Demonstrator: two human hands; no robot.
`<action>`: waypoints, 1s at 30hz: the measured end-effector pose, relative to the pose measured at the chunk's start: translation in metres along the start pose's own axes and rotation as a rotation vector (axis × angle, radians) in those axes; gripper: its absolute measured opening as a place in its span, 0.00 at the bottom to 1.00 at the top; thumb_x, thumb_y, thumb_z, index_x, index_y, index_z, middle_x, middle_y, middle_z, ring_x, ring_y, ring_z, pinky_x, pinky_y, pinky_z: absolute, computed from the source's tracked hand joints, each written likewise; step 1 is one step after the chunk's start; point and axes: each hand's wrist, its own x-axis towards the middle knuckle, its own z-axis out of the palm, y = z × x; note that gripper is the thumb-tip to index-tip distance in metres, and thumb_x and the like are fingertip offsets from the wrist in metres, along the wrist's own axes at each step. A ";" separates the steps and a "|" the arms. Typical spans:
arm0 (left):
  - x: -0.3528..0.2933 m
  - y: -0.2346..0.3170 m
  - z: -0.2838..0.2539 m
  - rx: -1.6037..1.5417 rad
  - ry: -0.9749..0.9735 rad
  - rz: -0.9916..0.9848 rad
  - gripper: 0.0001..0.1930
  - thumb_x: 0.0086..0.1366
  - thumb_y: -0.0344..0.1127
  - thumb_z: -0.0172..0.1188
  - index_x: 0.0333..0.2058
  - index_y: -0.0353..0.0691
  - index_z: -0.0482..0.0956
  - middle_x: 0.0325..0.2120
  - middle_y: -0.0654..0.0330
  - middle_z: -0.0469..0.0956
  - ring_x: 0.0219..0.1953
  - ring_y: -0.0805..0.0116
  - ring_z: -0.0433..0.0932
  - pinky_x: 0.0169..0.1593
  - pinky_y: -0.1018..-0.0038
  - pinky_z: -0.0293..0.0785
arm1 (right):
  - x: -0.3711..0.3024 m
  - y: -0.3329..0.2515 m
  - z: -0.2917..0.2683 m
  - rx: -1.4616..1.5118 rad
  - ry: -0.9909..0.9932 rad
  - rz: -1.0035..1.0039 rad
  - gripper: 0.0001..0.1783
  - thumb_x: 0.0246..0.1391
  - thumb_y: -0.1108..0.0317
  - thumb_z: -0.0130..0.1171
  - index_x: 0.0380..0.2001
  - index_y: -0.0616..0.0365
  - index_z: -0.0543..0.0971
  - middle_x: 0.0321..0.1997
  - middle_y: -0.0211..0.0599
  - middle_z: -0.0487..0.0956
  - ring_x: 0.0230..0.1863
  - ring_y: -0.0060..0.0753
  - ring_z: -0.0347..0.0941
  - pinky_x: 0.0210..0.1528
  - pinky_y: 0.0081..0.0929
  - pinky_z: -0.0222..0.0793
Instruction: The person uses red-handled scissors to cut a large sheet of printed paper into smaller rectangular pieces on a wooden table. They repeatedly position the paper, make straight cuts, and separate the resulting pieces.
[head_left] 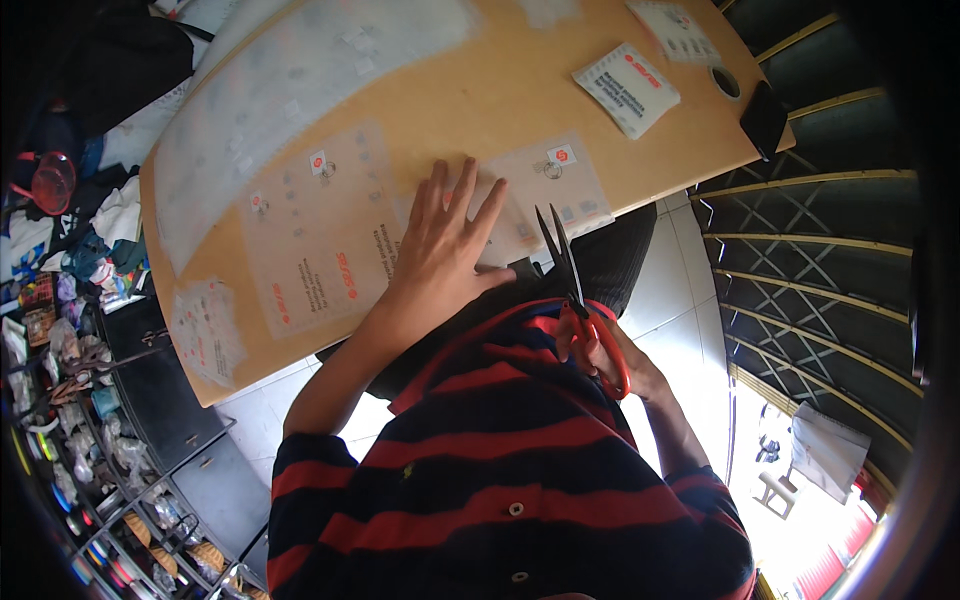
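I see the left hand [440, 245] spread wide over a printed sheet [578, 190], the right hand [592, 345] gripping scissors [572, 287]. I judge that sheet uncut; 1 stack [628, 92] lies apart.

Left hand [440, 243] splayed palm-down; right hand [604, 358] curled.

Brown table [490, 100] before me. Clear printed sheets [550, 200] spread flat. White printed stack [627, 90], tape roll [736, 84], black phone [764, 120] toward my right.
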 end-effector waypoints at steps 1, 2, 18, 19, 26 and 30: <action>-0.004 0.001 0.003 -0.004 0.006 -0.006 0.39 0.49 0.46 0.75 0.59 0.41 0.71 0.62 0.41 0.61 0.62 0.33 0.62 0.62 0.44 0.62 | -0.001 -0.001 -0.001 -0.024 -0.011 0.005 0.48 0.57 0.24 0.40 0.43 0.68 0.72 0.32 0.41 0.76 0.34 0.37 0.75 0.40 0.34 0.71; -0.007 0.002 0.005 -0.018 0.036 0.009 0.35 0.49 0.43 0.74 0.56 0.40 0.73 0.61 0.43 0.63 0.61 0.35 0.63 0.62 0.45 0.64 | -0.002 0.000 -0.001 -0.049 -0.012 -0.006 0.47 0.58 0.25 0.41 0.43 0.68 0.72 0.32 0.41 0.76 0.34 0.38 0.76 0.40 0.34 0.71; -0.020 0.019 0.041 -0.141 0.380 -0.102 0.17 0.51 0.28 0.68 0.41 0.36 0.82 0.57 0.49 0.71 0.59 0.46 0.69 0.58 0.53 0.71 | -0.032 -0.045 0.017 -0.235 0.008 0.155 0.45 0.59 0.25 0.38 0.36 0.66 0.74 0.16 0.33 0.75 0.13 0.25 0.72 0.17 0.21 0.65; -0.021 0.019 0.042 -0.152 0.387 -0.111 0.16 0.51 0.28 0.68 0.41 0.36 0.82 0.56 0.49 0.71 0.58 0.45 0.69 0.58 0.53 0.71 | -0.033 -0.038 0.017 -0.255 -0.006 0.114 0.45 0.59 0.26 0.38 0.36 0.66 0.74 0.15 0.33 0.75 0.13 0.25 0.71 0.17 0.21 0.65; -0.027 0.021 0.042 -0.203 0.468 -0.110 0.14 0.51 0.27 0.70 0.39 0.40 0.83 0.47 0.57 0.75 0.52 0.49 0.72 0.57 0.49 0.70 | -0.020 -0.041 0.021 -0.144 0.039 0.191 0.42 0.62 0.30 0.39 0.34 0.67 0.73 0.14 0.33 0.74 0.12 0.23 0.69 0.17 0.19 0.63; -0.033 0.022 0.053 -0.124 0.564 -0.044 0.14 0.50 0.27 0.70 0.38 0.43 0.84 0.42 0.63 0.77 0.48 0.55 0.74 0.55 0.49 0.68 | -0.008 -0.054 0.025 -0.080 0.051 0.201 0.39 0.65 0.34 0.39 0.34 0.68 0.73 0.13 0.33 0.73 0.11 0.23 0.69 0.16 0.19 0.62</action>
